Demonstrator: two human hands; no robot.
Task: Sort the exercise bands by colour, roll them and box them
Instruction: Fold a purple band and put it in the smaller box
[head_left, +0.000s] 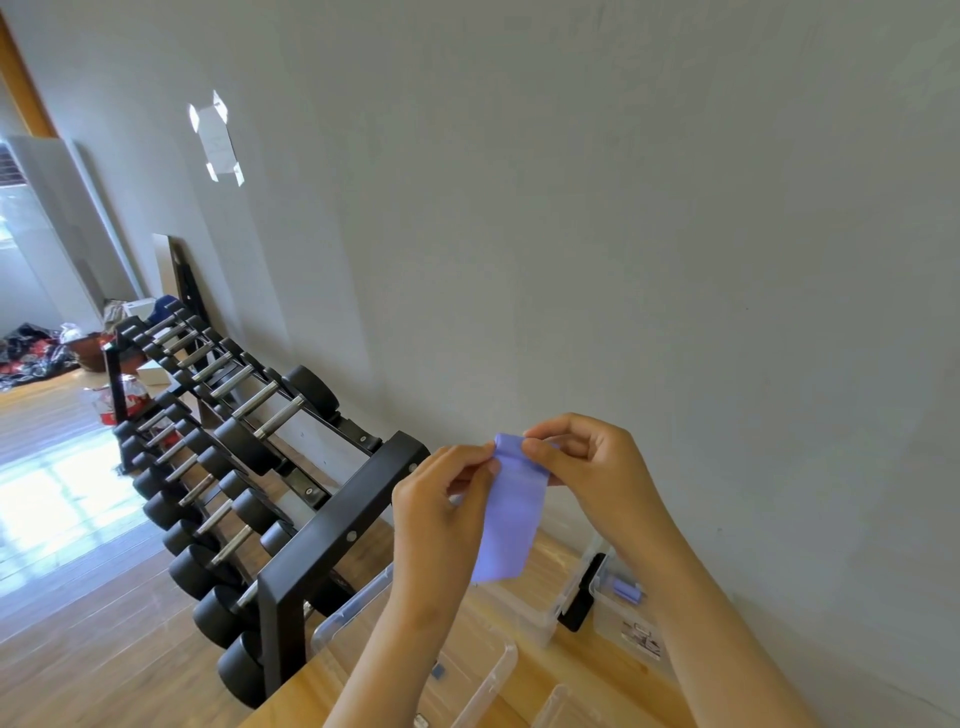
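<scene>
Held up in the air between the two hands, above the wooden worktop (576, 662): a purple exercise band (511, 514), top edge level with the fingertips, the rest hanging flat and straight down toward the clear boxes below.

Pinched at the upper left corner by the left hand (441, 499), thumb and forefinger closed on the edge, remaining fingers curled loosely behind. Pinched at the upper right corner by the right hand (587, 462), thumb in front, fingers bent over the top, the band's edge seemingly turned over a little there. Hands close together, only the band's width apart, touching nothing but the band.

Below the hanging end, on the worktop: a clear plastic box (530, 618), open, with a black latch (584, 597) at its right side. Just right of that, against the grey wall (623, 208), a second clear box (610, 618) holding a small rolled purple band (625, 590).

Nearer the camera, a clear lid or shallow tray (478, 670), partly covered by the left forearm; hard to tell which. Beside that forearm, a small blue item (439, 671), too hidden to name. Part of the band's left edge lost behind the left hand. Another clear rim (556, 701) cut off at the bottom of the view. Left of the worktop, a black dumbbell rack (332, 535) along the wall.
</scene>
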